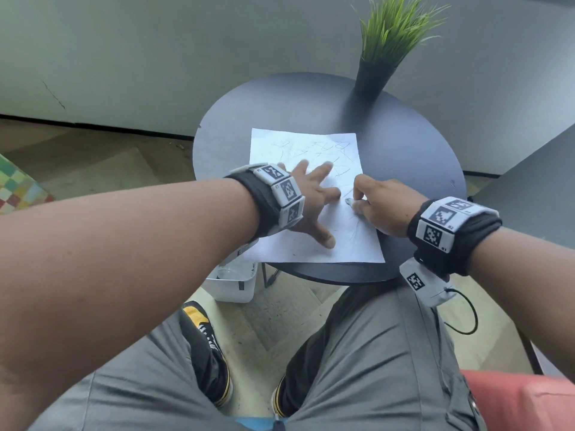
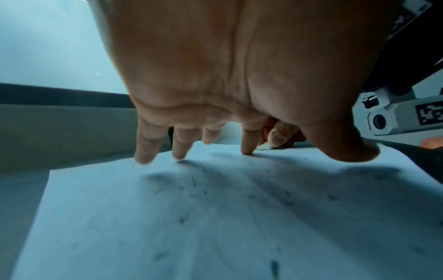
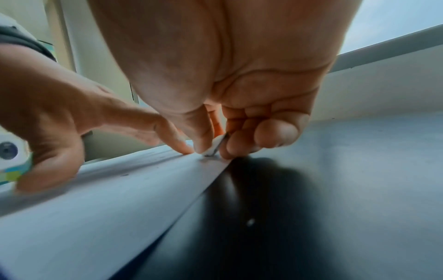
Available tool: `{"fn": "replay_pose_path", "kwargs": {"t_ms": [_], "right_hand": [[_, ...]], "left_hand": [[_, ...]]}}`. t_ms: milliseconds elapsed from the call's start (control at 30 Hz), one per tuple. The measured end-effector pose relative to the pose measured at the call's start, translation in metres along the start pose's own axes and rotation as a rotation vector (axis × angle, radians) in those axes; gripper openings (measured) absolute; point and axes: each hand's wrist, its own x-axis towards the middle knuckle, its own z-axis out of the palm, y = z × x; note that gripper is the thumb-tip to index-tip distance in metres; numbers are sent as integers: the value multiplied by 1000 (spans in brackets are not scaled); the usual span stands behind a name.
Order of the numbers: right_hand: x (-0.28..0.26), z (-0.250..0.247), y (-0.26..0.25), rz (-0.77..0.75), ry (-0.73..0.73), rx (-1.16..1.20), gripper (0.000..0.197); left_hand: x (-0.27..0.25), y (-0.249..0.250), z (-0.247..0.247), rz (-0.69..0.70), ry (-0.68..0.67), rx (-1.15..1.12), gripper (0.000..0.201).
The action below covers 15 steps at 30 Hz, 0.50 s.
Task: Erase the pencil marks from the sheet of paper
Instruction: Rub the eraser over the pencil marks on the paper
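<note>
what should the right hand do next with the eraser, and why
Probably rub the eraser toward the far half of the sheet. The right hand pinches it near the right edge, the left hand presses the sheet flat, and pencil scribbles remain beyond both.

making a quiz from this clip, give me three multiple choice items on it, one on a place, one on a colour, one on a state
1. Where does the potted plant stand?
A. on the far edge of the round table
B. on the floor
C. on the paper

2. What colour is the table top?
A. white
B. dark
C. red

3. What is the left hand doing?
A. hanging idle
B. gripping the plant
C. pressing the sheet of paper flat with spread fingers

Answers:
1 A, the pot stands at the table's far rim, beyond the paper.
2 B, the top looks near black around the white sheet.
3 C, its fingertips touch the paper while the right hand pinches the eraser against the sheet.
</note>
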Motion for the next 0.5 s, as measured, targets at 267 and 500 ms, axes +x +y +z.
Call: {"fn": "replay_pose_path", "kwargs": {"t_ms": [267,500], "right_hand": [[-39,10,-34,-361,-107,-156,26],[-25,-2,-15,-175,-13,-92,20]], "left_hand": [[-3,1,0,19,-94,-1,118],[1,0,-1,7,-175,12,121]]}}
